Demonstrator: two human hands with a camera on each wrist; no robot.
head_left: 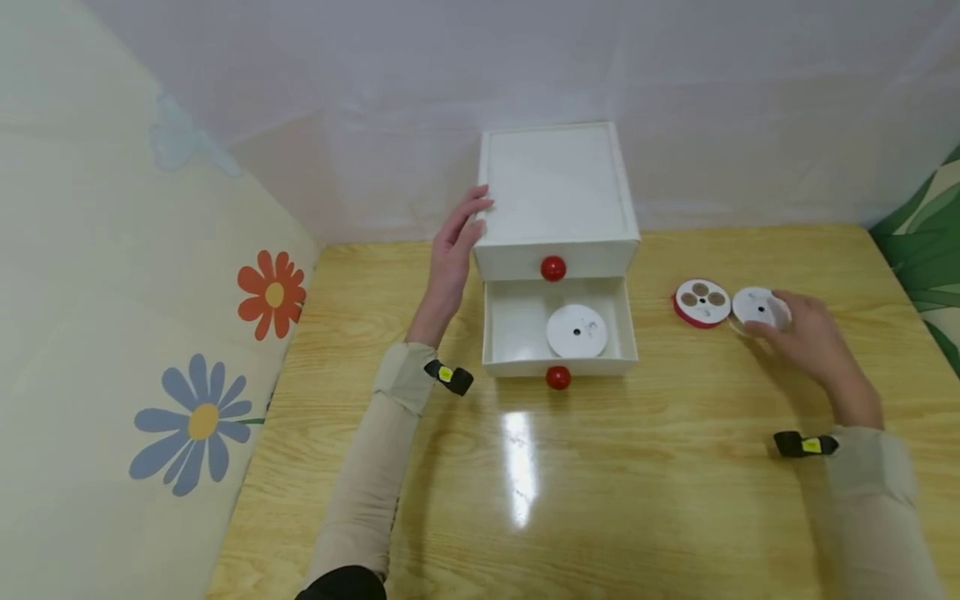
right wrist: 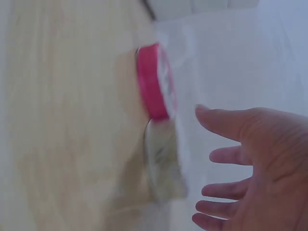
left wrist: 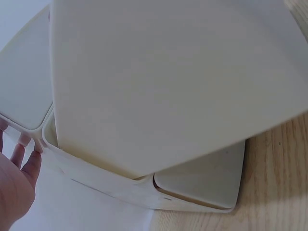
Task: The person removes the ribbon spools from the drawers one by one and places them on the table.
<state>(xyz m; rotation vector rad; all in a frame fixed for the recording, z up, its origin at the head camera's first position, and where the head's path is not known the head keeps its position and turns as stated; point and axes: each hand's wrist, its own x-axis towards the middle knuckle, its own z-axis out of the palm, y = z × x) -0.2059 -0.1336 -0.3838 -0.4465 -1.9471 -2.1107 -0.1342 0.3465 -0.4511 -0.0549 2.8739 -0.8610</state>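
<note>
A small white two-drawer box [head_left: 555,183] stands near the wall, its lower drawer [head_left: 517,325] pulled out. Inside that drawer lies a white spool [head_left: 568,337]. My left hand [head_left: 452,260] touches the box's left side with its fingertips at the top edge; in the left wrist view this hand [left wrist: 17,187] has bent, spread fingers. To the right, a red ribbon spool [head_left: 702,298] and a pale ribbon spool [head_left: 752,305] lie side by side. My right hand [head_left: 813,337] is at the pale spool, and the right wrist view shows its fingers [right wrist: 228,189] spread and apart from it.
Red round knobs [head_left: 553,268] stick out from both drawer fronts. The wooden table [head_left: 637,492] reaches back to a pale cloth wall [head_left: 375,125]. On the left is a wall with printed flowers [head_left: 202,422]; green leaves [head_left: 926,242] are printed at the far right.
</note>
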